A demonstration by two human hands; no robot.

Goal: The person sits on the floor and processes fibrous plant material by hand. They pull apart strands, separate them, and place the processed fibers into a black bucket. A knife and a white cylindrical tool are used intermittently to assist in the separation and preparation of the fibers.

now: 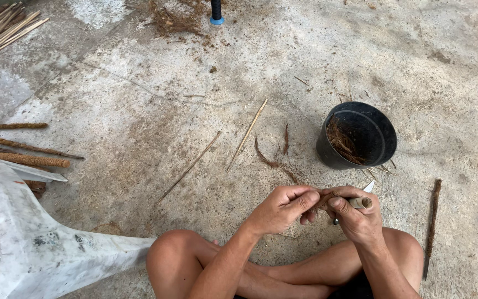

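Left hand [280,209] and right hand [355,216], grips both closed on a short brown wooden stick [349,200]; round black plastic pot [357,134] near, on concrete floor [139,111].

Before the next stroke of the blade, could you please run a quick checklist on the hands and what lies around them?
1. Left hand grips the stick: ok, fingers curled round its near end.
2. Right hand holds stick and knife: ok, light blade tip shows above the knuckles.
3. Blade edge turned away from fingers: cannot tell, mostly hidden.
4. Black pot close by: ok, tilted open toward the hands, fibres inside.
5. Loose thin sticks lie apart from the hands: ok.
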